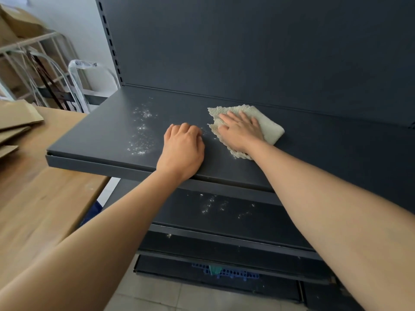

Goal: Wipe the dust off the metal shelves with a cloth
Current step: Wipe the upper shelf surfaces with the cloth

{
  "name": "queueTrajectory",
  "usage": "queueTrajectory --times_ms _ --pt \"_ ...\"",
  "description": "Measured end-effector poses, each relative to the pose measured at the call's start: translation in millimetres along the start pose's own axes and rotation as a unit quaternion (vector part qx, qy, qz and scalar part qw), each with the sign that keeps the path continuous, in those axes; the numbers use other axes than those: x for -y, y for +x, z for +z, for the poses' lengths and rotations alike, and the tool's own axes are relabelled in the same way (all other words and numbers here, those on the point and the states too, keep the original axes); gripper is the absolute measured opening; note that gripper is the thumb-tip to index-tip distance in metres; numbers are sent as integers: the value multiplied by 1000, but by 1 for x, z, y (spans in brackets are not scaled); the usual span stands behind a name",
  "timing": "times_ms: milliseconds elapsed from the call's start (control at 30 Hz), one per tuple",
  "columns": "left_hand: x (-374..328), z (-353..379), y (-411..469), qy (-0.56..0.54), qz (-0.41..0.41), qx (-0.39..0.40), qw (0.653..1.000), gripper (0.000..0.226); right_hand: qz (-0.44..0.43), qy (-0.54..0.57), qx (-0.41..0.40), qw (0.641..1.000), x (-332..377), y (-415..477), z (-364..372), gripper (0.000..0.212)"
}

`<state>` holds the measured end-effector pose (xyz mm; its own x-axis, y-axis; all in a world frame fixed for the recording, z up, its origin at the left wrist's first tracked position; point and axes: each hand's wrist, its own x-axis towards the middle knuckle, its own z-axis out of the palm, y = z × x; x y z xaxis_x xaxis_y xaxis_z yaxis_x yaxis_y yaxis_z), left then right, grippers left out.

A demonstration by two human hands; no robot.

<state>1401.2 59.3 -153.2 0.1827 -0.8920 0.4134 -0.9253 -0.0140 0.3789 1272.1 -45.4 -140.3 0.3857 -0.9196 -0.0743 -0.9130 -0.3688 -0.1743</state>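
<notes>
A pale waffle-weave cloth lies on the top dark metal shelf, pressed flat under the right hand — fingers spread, not gripping. The left hand, loosely curled and holding nothing, rests near the front edge beside white dust specks. The lower shelf is dusty too.

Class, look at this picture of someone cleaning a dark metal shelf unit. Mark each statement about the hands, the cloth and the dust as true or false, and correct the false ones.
1. The right hand presses flat on the cloth. True.
2. The left hand holds a second cloth. False: it rests bare on the top shelf.
3. White dust lies left of both hands. True.
4. The lower shelf is dust-free. False: white specks show on it.
</notes>
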Motion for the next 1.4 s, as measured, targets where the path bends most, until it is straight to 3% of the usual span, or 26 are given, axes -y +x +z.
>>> queueTrajectory --times_ms 367,533,667,967,1400 --pt "1 -6 -6 17 -25 20 999 29 -43 11 2 999 -22 -84 1 51" --pt "-7 -8 -12 39 -6 40 998 31 90 -31 -9 995 -74 -109 -6 54" --pt "-13 -7 -19 37 14 31 999 30 153 -9 6 988 -69 -114 -10 55" --pt "-3 -8 -24 -23 12 -4 1000 27 25 2 5 1000 37 -94 12 54" --pt "33 -17 -3 9 0 14 1000 29 43 -1 -3 999 45 -55 11 55"
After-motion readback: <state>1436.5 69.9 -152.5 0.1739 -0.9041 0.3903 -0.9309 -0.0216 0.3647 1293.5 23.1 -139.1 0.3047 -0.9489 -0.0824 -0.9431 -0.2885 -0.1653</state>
